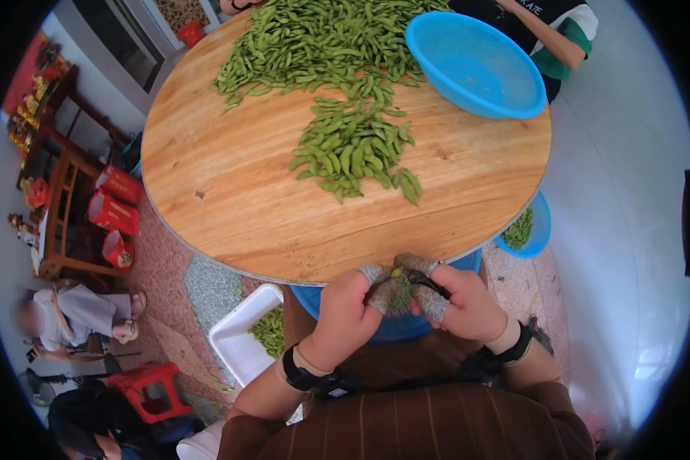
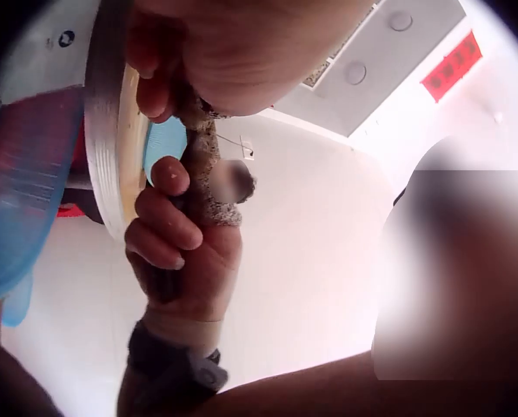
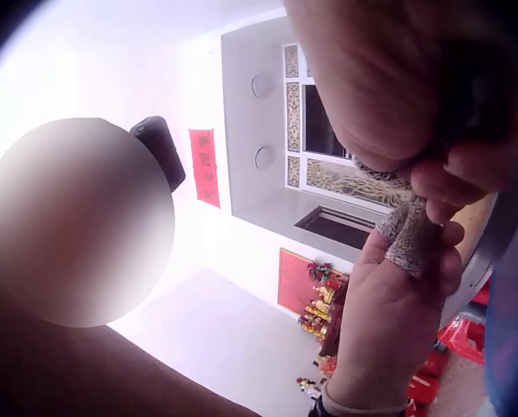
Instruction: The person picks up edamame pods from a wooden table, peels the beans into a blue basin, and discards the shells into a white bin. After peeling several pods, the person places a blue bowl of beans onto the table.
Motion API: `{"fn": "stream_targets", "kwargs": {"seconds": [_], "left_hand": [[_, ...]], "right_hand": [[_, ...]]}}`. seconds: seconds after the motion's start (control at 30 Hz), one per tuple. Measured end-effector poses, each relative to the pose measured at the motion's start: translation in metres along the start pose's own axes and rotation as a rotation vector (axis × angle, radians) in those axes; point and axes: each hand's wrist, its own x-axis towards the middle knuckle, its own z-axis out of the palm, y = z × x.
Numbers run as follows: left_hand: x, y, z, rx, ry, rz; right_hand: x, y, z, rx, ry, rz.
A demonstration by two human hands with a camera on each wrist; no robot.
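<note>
At the table's near edge both hands meet in the head view, thumbs and some fingers wrapped in grey, worn coverings. The left hand [image 1: 346,310] and the right hand [image 1: 468,303] pinch a small green pod [image 1: 396,273] between their fingertips, with green bits just below it. Beneath them is a blue basin [image 1: 399,330], partly hidden by the hands. In the left wrist view the right hand [image 2: 185,252] has its fingers curled; in the right wrist view the left hand [image 3: 389,321] does too. The pod is not clear in either wrist view.
A large heap of green pods [image 1: 322,46] and a smaller pile [image 1: 353,149] lie on the round wooden table [image 1: 230,184]. A blue bowl [image 1: 475,65] stands at the back right. A white tub [image 1: 234,337] and another blue basin [image 1: 543,226] hold pods below. Other people sit nearby.
</note>
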Motion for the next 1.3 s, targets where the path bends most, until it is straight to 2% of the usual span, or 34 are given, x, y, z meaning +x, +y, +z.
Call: {"fn": "stream_targets", "kwargs": {"seconds": [0.03, 0.07, 0.13, 0.17, 0.23, 0.37, 0.43, 0.53, 0.77, 0.83, 0.97, 1.07, 1.13, 1.17, 1.23, 1.27, 1.3], "left_hand": [[0.001, 0.003, -0.002, 0.299, -0.004, 0.155], [0.001, 0.006, -0.002, 0.299, -0.009, 0.155], [0.000, 0.010, 0.000, 0.306, -0.057, 0.247], [-0.001, 0.011, 0.001, 0.306, -0.058, 0.247], [-0.001, 0.014, 0.003, -0.035, -0.108, -0.046], [-0.003, 0.001, 0.004, -0.234, -0.064, -0.181], [-0.003, -0.002, 0.005, -0.171, -0.073, -0.102], [-0.002, -0.002, 0.008, -0.110, -0.056, -0.037], [-0.001, 0.000, 0.008, -0.069, -0.031, -0.046], [0.001, 0.004, 0.006, 0.041, -0.018, -0.015], [0.000, 0.007, 0.004, 0.039, -0.016, -0.047], [0.001, 0.008, 0.003, 0.115, -0.011, 0.007], [-0.002, 0.002, 0.002, 0.327, -0.029, 0.144], [-0.003, -0.001, 0.002, 0.326, -0.026, 0.143], [-0.004, -0.005, 0.002, 0.101, -0.071, 0.051], [-0.005, -0.003, 0.000, 0.098, -0.069, 0.049], [-0.005, 0.003, -0.005, -0.295, -0.185, -0.235]], "right_hand": [[0.000, 0.003, -0.001, 0.000, -0.001, -0.036], [0.000, 0.003, -0.001, 0.003, 0.003, -0.034], [0.000, 0.001, -0.002, 0.327, -0.040, 0.134], [-0.001, 0.002, -0.003, 0.327, -0.040, 0.134], [-0.003, 0.002, -0.006, 0.425, -0.018, 0.175], [-0.010, -0.009, -0.004, 0.373, 0.070, 0.092], [-0.009, -0.012, -0.008, 0.204, -0.015, 0.122], [-0.009, -0.009, -0.007, 0.177, -0.031, 0.074], [-0.008, -0.004, -0.008, 0.151, -0.050, 0.092], [-0.007, -0.004, -0.008, 0.177, -0.060, 0.135], [-0.008, -0.006, -0.007, 0.254, -0.089, 0.134], [-0.006, -0.005, -0.006, 0.247, -0.064, 0.145], [-0.004, -0.004, -0.005, 0.241, -0.054, 0.114], [-0.004, -0.005, -0.005, 0.239, -0.056, 0.115], [-0.004, -0.007, -0.009, 0.385, -0.145, 0.159], [-0.005, -0.006, -0.010, 0.383, -0.146, 0.162], [-0.006, -0.004, -0.010, 0.431, -0.187, 0.172]]}}
